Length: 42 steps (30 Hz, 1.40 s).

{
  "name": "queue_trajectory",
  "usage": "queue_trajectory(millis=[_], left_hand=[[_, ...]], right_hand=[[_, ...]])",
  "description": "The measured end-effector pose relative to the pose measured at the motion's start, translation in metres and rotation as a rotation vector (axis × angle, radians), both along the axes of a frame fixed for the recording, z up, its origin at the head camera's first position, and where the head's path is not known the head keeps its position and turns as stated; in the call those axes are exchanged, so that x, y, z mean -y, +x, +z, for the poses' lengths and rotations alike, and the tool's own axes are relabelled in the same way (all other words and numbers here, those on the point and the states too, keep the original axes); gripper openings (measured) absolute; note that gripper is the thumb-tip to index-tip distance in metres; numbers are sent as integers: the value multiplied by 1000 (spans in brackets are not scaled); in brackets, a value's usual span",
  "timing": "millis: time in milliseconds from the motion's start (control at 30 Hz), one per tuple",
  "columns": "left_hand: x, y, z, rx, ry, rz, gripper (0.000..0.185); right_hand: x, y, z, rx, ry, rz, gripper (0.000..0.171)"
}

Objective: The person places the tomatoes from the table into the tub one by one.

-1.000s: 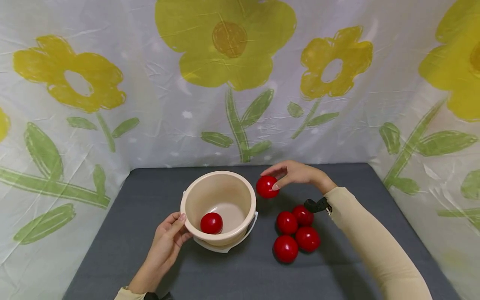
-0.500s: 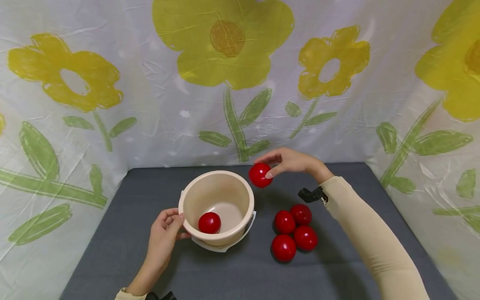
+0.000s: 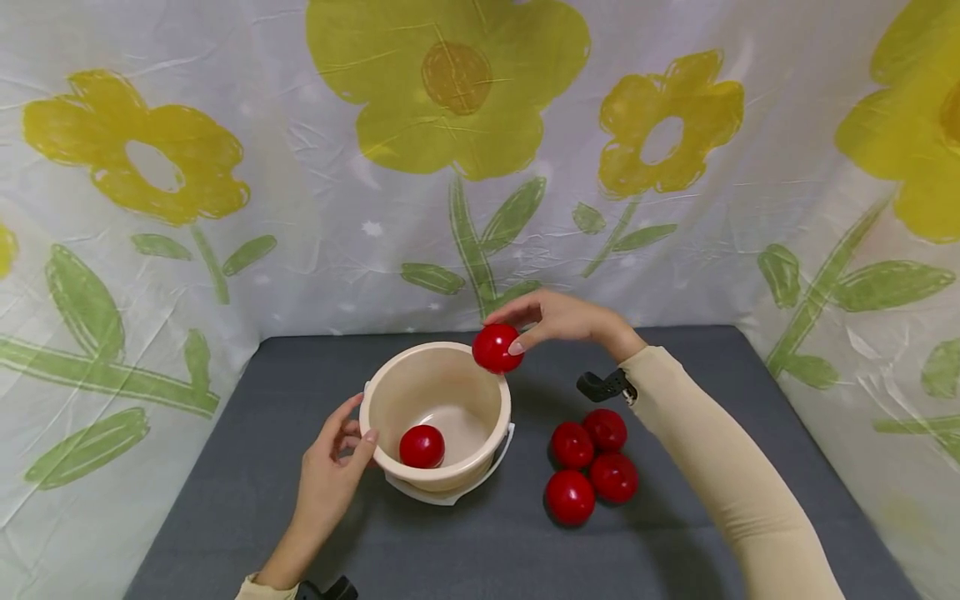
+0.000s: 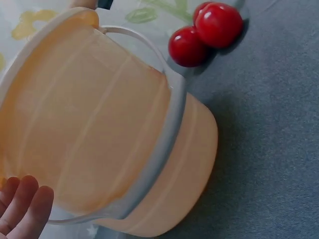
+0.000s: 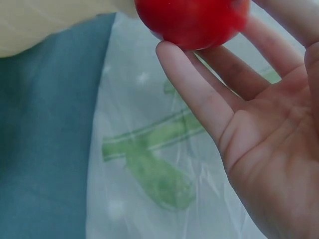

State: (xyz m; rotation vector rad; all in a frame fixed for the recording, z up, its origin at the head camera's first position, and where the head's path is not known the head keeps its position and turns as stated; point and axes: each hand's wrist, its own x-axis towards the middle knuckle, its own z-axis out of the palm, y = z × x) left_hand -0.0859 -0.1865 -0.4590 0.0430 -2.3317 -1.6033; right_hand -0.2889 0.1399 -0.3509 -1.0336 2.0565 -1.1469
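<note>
A cream bucket (image 3: 438,482) stands in the middle of the head view, with one red ball (image 3: 422,447) lying inside on its bottom. My left hand (image 3: 333,467) holds the bucket at its left side, thumb at the rim and fingers against the outer wall. In the left wrist view its fingertips (image 4: 30,204) show beside the bucket wall (image 4: 89,124). Up over the bucket's far right rim, my right hand (image 3: 558,321) pinches a second red ball (image 3: 496,348) between thumb and fingers. The right wrist view shows that ball (image 5: 192,20) at the fingertips.
Several more red balls (image 3: 572,497) sit clustered on the dark grey tablecloth (image 3: 480,550), right of the bucket. The bucket's white handle (image 3: 450,501) hangs down along its near side. Behind the table rises a flower-print curtain (image 3: 315,250).
My right hand has carried its ball up and left, from beside the bucket to over its far right rim. The left hand has shifted its fingers slightly at the bucket's side.
</note>
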Motion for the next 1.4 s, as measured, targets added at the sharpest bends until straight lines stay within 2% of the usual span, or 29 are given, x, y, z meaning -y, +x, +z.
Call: queue_trajectory(millis=[233,433,633,867,1133,1400], left_hand=[[1,-1,-5,-17,-45,24,53],[2,-4,-9,5,-86,7,53],[0,-3,-11,18,-78,27,55],[-1,-3,-11,34,-66,53,56],[-2,-3,-13,41,-60,38,56],[-2,-3,-12,67,-66,47,56]], right_hand=[[23,0,8,22,-36,76,53],[48,-2,4,63,-40,144,51],[71,2,4,60,-3,181,50],[97,0,5,89,-14,261,51],[116,-4,-3,131,39,335,52],[129,-5,-11,177,137,366,51]])
